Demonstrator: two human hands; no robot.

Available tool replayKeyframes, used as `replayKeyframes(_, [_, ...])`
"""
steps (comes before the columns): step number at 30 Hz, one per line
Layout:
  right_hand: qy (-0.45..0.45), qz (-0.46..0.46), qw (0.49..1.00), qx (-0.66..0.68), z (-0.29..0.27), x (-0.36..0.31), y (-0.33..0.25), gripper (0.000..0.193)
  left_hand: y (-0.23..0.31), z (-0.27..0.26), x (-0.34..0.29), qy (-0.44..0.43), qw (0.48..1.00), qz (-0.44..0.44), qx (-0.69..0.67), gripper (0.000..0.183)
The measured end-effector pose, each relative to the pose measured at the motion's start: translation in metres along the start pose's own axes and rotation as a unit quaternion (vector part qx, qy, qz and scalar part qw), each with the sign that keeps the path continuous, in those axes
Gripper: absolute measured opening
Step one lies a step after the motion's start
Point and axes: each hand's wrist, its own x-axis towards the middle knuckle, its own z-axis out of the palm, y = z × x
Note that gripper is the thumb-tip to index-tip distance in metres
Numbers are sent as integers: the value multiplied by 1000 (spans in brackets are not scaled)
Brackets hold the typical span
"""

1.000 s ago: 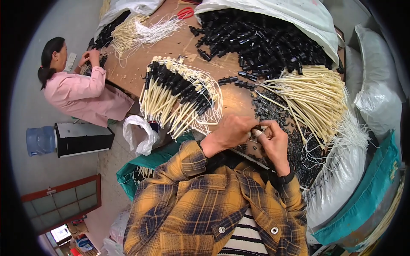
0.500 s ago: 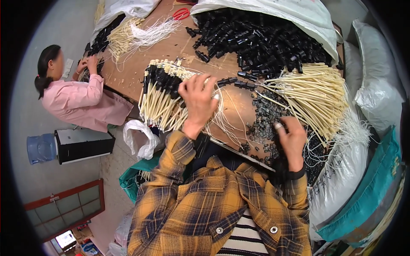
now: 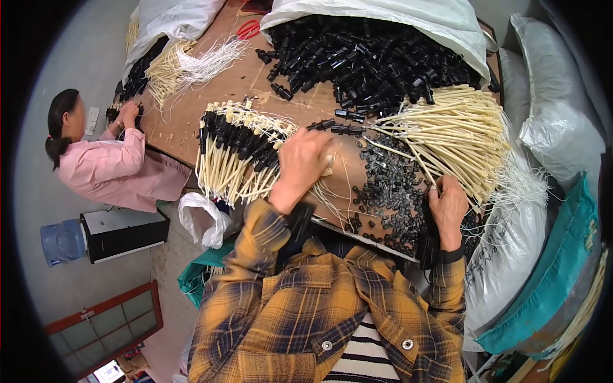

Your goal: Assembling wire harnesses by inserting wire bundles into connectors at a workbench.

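Head view: left hand (image 3: 305,167) lies palm-down, fingers loosely spread, on the bundle of cream cords with black plugs (image 3: 239,156) on the brown table (image 3: 191,115); whether it grips any cord cannot be told. Right hand (image 3: 448,207), fingers curled, rests in the small black parts (image 3: 389,191), touching the loose cream cords (image 3: 456,137). Beyond lie the black plug heap (image 3: 370,60) and white sack (image 3: 383,16).

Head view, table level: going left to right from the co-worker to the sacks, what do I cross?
Person in pink → bundle of cream cords with black plugs → left hand → heap of small black parts → right hand → loose cream cords → white sack.
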Motion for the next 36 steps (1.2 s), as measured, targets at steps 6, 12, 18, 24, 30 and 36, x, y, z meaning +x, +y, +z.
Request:
replayKeyframes(6, [-23, -40, 998, 50, 1, 1, -13, 14, -21, -11, -47, -128, 987, 17, 99, 36])
replayKeyframes(12, [-34, -56, 993, 94, -5, -12, -13, 12, -20, -63, -40, 74, 985, -88, -132, 42])
replayKeyframes(18, [-93, -42, 982, 158, -4, -16, -29, 11, -126, -110, -32, 183, 955, -234, 25, 49])
replayKeyframes(24, [-72, -31, 980, 185, -3, -12, -21, 20, -80, -82, -29, 161, 976, -118, 87, 46])
replayKeyframes(30, [-47, -24, 994, 97, 4, 25, -26, 18, -18, -20, 9, -31, 998, 7, -56, 42])
replayKeyframes(36, [-59, -32, 992, 108, -9, 5, -25, 19, 3, 33, 45, -161, 986, -10, 41, 48])
